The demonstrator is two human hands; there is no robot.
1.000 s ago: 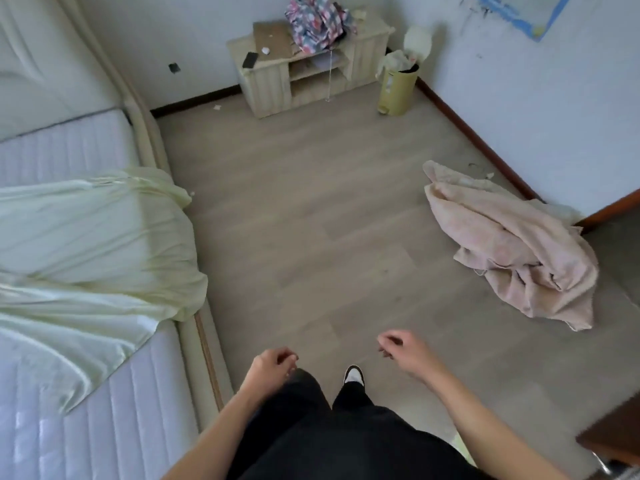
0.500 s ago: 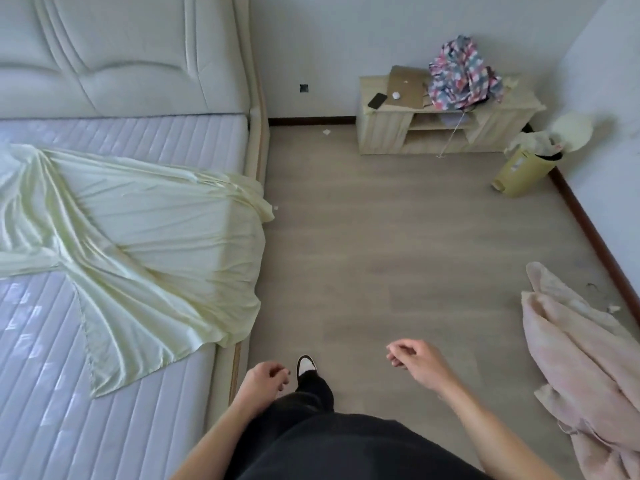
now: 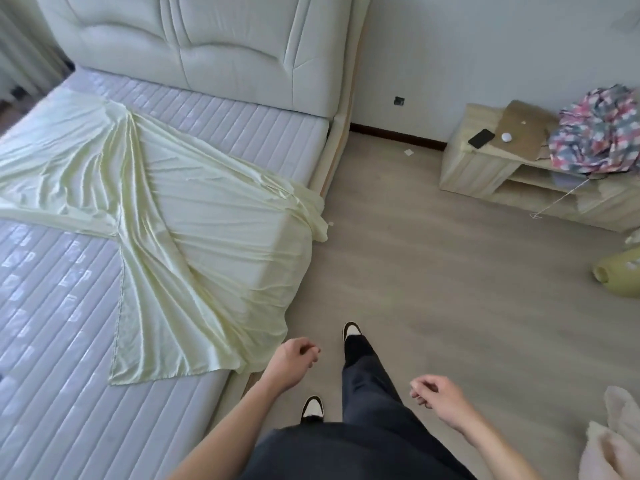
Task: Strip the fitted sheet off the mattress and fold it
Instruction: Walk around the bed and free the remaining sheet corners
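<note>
A pale yellow fitted sheet lies loose and wrinkled across the white quilted mattress, bunched toward the right side and hanging over the bed's edge. Bare mattress shows above and below it. My left hand hovers just right of the sheet's lower hanging corner, fingers loosely curled and holding nothing. My right hand is out over the floor, fingers also curled and empty. Neither hand touches the sheet.
A padded white headboard stands at the bed's far end. A low wooden cabinet with a phone and patterned cloth sits at the back right wall. A yellow bin and a pink blanket lie on the floor at right.
The view has swung left toward the bed, bringing the headboard and more mattress into sight. My legs have stepped forward alongside the bed. Both hands stay empty.
</note>
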